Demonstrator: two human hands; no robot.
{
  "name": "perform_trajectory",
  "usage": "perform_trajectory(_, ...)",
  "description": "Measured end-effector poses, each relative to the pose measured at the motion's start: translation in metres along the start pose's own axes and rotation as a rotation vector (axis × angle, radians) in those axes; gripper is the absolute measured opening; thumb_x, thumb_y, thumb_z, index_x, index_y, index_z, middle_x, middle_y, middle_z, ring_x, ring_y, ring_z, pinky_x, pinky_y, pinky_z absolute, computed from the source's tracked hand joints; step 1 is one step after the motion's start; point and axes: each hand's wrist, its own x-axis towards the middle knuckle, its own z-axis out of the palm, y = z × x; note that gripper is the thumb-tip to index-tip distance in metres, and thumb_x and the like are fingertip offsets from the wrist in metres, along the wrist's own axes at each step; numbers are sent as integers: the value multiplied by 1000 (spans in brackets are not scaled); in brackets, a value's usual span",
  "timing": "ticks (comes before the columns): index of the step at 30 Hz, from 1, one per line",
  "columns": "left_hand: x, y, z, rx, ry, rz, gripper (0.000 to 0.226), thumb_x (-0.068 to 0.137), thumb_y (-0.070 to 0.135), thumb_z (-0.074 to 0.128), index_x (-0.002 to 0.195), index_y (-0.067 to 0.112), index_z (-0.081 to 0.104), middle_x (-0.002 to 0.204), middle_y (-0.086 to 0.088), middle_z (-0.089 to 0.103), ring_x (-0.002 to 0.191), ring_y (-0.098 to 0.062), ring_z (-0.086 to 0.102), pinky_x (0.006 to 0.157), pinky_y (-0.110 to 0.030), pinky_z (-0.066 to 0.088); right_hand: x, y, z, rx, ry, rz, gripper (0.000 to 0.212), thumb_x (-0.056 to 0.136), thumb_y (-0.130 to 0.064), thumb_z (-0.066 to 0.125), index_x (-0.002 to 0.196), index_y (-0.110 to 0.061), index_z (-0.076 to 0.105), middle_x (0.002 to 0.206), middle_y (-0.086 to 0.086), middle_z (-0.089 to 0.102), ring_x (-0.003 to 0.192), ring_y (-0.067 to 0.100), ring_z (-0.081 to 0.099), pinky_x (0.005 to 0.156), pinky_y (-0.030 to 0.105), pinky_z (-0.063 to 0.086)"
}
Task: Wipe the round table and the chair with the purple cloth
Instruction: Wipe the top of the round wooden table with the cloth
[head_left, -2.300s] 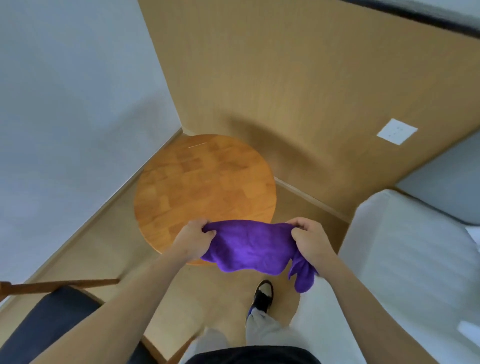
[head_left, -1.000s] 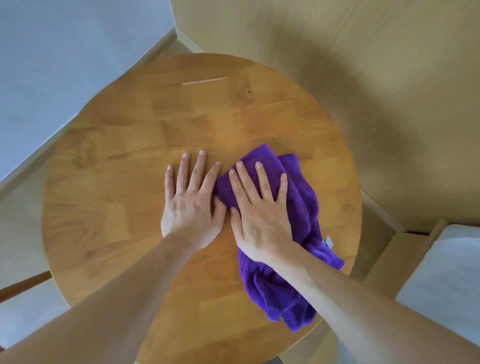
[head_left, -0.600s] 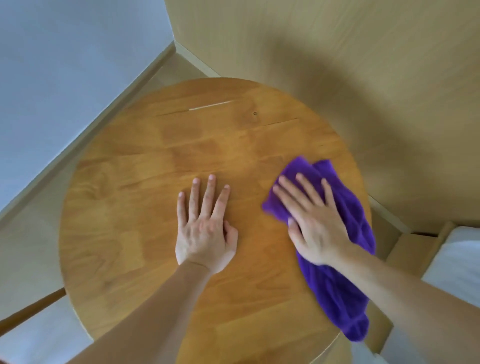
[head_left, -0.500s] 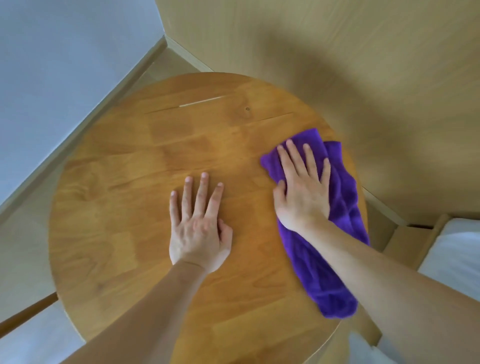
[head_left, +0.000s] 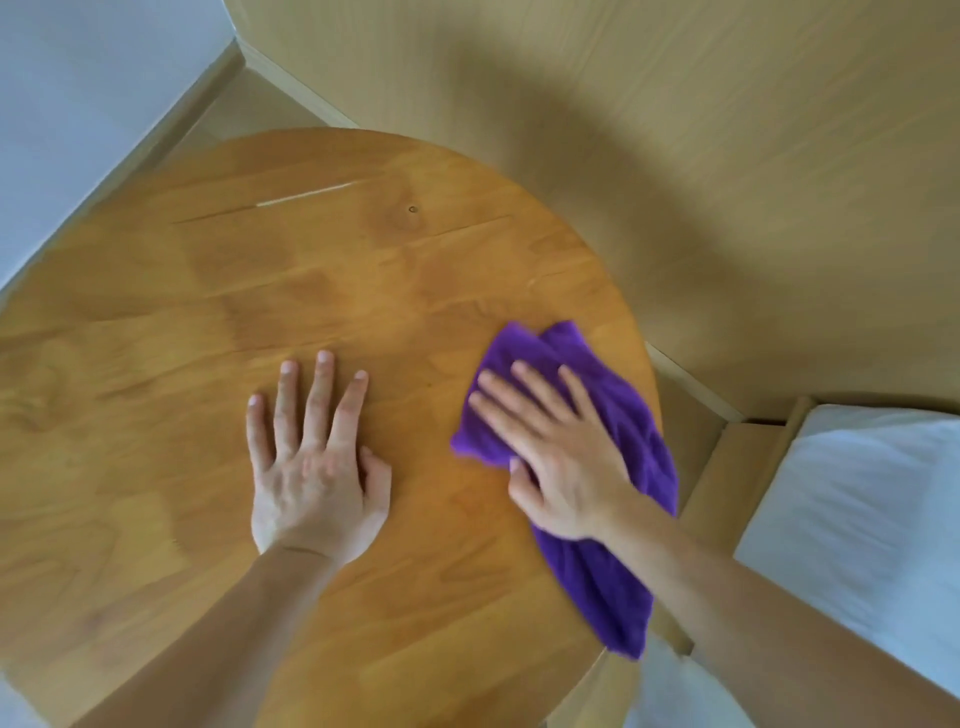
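With my right hand (head_left: 558, 457) pressing flat-fingered on the purple cloth (head_left: 618, 415) at the round table (head_left: 311, 270) edge and my left hand (head_left: 311, 467) flat on the wood, I risk the overhanging tail dragging the cloth off.

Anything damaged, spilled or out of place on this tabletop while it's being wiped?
One thing: a pale, thin streak near the far side of the round table, along a dark seam, looks like a crack or scratch; which, I can't tell. No spill shows. The purple cloth hangs past the table's right edge under the right hand.

round table (head_left: 322, 291) (wood) — purple cloth (head_left: 618, 421) | left hand (head_left: 314, 467) flat — right hand (head_left: 558, 452) on cloth
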Motion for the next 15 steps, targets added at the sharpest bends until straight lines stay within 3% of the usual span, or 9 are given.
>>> perform_trajectory(5, 0, 0, -1, 19, -26, -2, 72, 85, 35, 38, 155, 20, 32, 169, -7, 16, 156, -33, 5, 124, -58, 3, 59, -29, -8, 65, 160, 553, 75, 88, -32, 39, 162, -26, 25, 170, -8, 17, 158, 22, 10, 126, 56, 8)
perform_trajectory(7, -1, -1, -2, 19, -31, -4, 72, 85, 36, 39, 155, 21, 31, 169, -6, 15, 156, -32, 4, 124, -58, 3, 74, -57, -7, 109, 180, 664, 75, 90, -34, 30, 163, -24, 19, 171, -6, 11, 158, 24, 6, 126, 58, 4)
perform_trajectory(9, -1, -1, -1, 21, -27, -1, 71, 87, 38, 40, 155, 22, 31, 169, -6, 15, 156, -32, 4, 124, -58, 3, 73, -83, -3, 101, 146, 570, 75, 90, -35, 28, 164, -24, 16, 172, -6, 7, 159, 25, 3, 125, 59, 4)
perform_trajectory(11, -1, -3, 0, 19, -18, 9, 68, 90, 38, 38, 156, 23, 31, 169, -5, 15, 156, -32, 5, 124, -57, 4, 51, -93, 2, 57, 75, 260, 74, 91, -35, 35, 163, -23, 22, 172, -6, 10, 158, 25, 5, 124, 60, 9)
perform_trajectory(13, -2, -5, 2, 16, -15, 20, 64, 95, 38, 35, 157, 24, 31, 169, -5, 15, 156, -32, 5, 124, -57, 4, 20, -75, 5, 29, 14, -64, 72, 91, -33, 43, 161, -22, 29, 170, -7, 17, 158, 22, 9, 124, 59, 12)
perform_trajectory(15, -1, -5, 3, 14, -4, 18, 59, 99, 38, 34, 157, 26, 30, 169, -4, 14, 156, -32, 4, 124, -56, 3, 0, -33, 4, 0, 6, -178, 73, 88, -31, 49, 159, -24, 34, 169, -7, 23, 157, 22, 15, 124, 58, 14)
